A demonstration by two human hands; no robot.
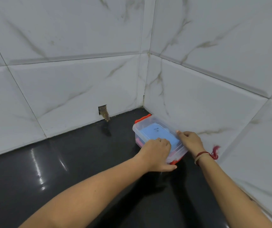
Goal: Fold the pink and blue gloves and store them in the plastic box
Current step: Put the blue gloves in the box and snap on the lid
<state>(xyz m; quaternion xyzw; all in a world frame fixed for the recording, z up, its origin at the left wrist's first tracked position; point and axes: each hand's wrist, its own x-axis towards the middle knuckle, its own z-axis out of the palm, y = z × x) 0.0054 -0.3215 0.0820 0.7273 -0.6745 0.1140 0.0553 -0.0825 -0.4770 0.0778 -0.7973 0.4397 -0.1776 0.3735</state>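
You have open black counter (53, 170) to the left and near side of the plastic box (150, 127). Its right side sits just beside the right tiled wall (214, 104); the corner closes in behind it.

The left hand (156, 153) covers the near left corner of the plastic box (150, 125), and the near red latch (174, 162) shows only as a sliver below it. The pink glove (138, 142) is visible only as a small strip under the blue glove (155, 133); its fold cannot be determined. Both forearms are cut off by the bottom edge, and the marking on the lid is too small to read.
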